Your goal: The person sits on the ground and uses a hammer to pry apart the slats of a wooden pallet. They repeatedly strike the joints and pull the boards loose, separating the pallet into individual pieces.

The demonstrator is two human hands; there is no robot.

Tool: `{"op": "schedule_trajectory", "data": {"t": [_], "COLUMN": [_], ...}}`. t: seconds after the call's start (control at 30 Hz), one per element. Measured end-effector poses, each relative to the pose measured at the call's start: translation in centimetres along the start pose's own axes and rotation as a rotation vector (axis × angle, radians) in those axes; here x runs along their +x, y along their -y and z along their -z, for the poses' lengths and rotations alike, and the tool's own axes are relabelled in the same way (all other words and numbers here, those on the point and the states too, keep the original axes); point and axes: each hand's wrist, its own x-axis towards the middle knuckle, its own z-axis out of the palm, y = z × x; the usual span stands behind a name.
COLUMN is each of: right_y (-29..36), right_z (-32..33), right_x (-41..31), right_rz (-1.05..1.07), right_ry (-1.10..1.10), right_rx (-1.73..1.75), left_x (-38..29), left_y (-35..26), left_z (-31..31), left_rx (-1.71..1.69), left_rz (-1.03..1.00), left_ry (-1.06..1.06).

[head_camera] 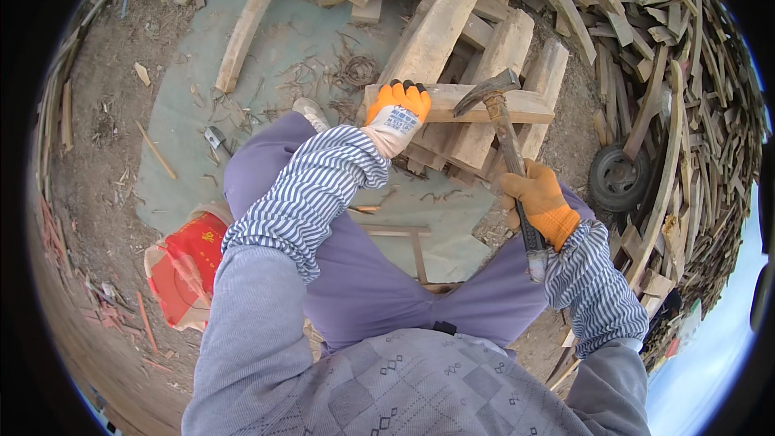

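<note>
My left hand (399, 112), in an orange-and-white work glove, grips the left end of a short timber piece (448, 100), its fingers bent over the far edge. That piece lies crosswise on a stack of thicker timber blocks (505, 51). My right hand (539, 200), in an orange glove, is closed around the handle of a claw hammer (511, 145). The worn hammer head appears over the timber's right part; whether it touches the wood I cannot tell. The lower end of the handle passes below my right hand, near my thigh.
A greenish sheet (175, 151) covers the ground, bearing a heap of thin brown scraps (357, 66) and a metal-headed tool (215, 136). A red bag (187, 266) stands at my left. At right are a small wheel (620, 175) and a large heap of scrap wood (714, 151).
</note>
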Motion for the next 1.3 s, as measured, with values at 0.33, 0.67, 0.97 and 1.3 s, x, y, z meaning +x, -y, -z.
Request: {"op": "schedule_trajectory", "data": {"t": [0.33,0.67,0.97,1.3], "right_y": [-2.1,-4.3,-2.7,0.1], "right_z": [-5.1,-1.0,-1.5,-0.5], "right_x": [-0.7,1.4,0.7,-1.8], "right_rz": [-0.078,0.126,0.043,-0.083], "right_ry": [-0.092,-0.134,-0.112,-0.026], "right_rx": [0.255,-0.268,-0.203,0.217], "left_x": [0.0,0.8,0.9,0.0], "left_y": [-0.3,-0.1,0.3,0.1], "left_z": [-0.3,0.9,0.7,0.0], "left_rx": [0.025,-0.036,-0.050,0.029], "left_rz": [-0.004,-0.013,0.000,0.027], "left_ry": [0.004,0.104,0.090,0.018]}}
